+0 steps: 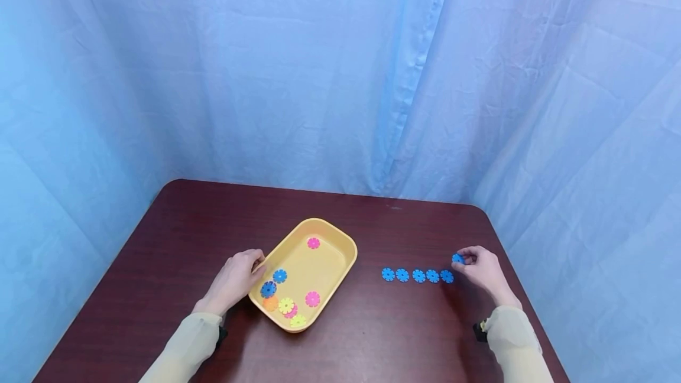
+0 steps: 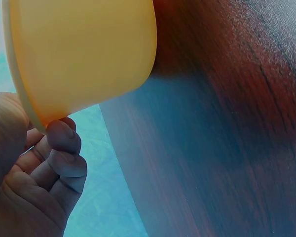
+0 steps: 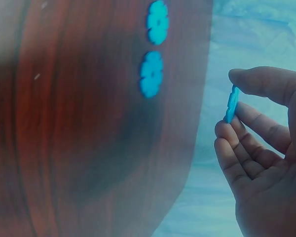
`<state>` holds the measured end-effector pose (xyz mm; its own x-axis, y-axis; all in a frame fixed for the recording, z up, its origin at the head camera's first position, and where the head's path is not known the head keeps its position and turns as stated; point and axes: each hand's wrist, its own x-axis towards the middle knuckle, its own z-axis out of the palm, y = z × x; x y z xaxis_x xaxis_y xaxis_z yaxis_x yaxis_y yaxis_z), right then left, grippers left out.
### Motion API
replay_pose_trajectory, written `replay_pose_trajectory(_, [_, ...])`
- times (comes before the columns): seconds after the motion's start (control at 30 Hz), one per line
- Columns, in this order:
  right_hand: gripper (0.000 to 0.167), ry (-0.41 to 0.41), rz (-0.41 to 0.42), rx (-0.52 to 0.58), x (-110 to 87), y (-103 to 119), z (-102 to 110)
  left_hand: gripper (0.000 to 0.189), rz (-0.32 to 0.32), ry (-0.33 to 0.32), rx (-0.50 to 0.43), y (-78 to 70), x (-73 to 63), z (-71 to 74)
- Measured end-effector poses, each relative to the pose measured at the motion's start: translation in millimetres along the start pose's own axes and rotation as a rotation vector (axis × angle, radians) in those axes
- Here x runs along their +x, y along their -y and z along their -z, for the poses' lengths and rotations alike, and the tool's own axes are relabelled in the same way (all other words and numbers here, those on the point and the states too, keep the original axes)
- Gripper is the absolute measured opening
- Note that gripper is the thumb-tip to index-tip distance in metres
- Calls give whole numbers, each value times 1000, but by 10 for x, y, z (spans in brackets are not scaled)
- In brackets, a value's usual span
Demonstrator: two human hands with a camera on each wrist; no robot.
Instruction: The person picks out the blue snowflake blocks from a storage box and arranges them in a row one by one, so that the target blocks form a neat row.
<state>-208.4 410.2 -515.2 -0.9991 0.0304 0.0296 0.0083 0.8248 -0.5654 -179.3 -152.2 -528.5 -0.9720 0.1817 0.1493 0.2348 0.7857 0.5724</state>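
My left hand [image 1: 240,276] grips the left rim of a yellow plastic tray [image 1: 348,243]; the left wrist view shows thumb and curled fingers [image 2: 64,136] pinching that rim. Inside the tray lie blue, pink, orange and yellow flower-shaped discs, most of them gathered at its near end. Over at the right, my right hand [image 1: 485,273] pinches a blue flower-shaped disc [image 3: 232,104] on edge between thumb and fingers, above the table. It hovers just past the right end of a row of several blue discs [image 1: 418,276] lying flat.
The dark red-brown wooden table [image 1: 404,336] has rounded far corners. Pale blue curtains [image 1: 298,75] hang close behind it and along both sides. A lone pink disc [image 1: 313,243] sits toward the tray's far end.
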Motion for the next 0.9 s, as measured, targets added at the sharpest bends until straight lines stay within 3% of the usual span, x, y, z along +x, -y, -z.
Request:
replay_pose_trajectory(0.43, [40,20,-69,-4,-56,-320,-105,17,14,3,-3,-4,3,0])
replay_pose_trajectory(0.9, [36,25,-91,-4,-109,-427,-192,16,25,9,-3,-19,-4,2])
